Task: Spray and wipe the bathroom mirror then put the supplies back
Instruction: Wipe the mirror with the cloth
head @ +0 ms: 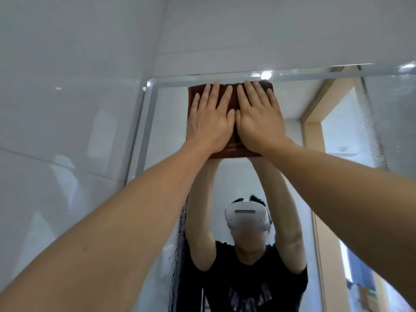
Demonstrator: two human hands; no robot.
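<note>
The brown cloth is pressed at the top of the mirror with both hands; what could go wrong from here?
1. The left hand and right hand only press the brown cloth flat; if pressure eases, it may slip down.
2. Droplets remain on the mirror at the right and lower left; these areas may dry streaky if missed.
3. Both arms reach high, so pressing hard may cost balance.

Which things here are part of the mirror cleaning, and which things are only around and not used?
Part of the job:
- brown cloth, pressed flat on the glass near the top edge
- mirror, with droplets on its right side
- left hand and right hand, both flat on the cloth

Only around:
- white wall tiles
- doorway seen in reflection
</note>
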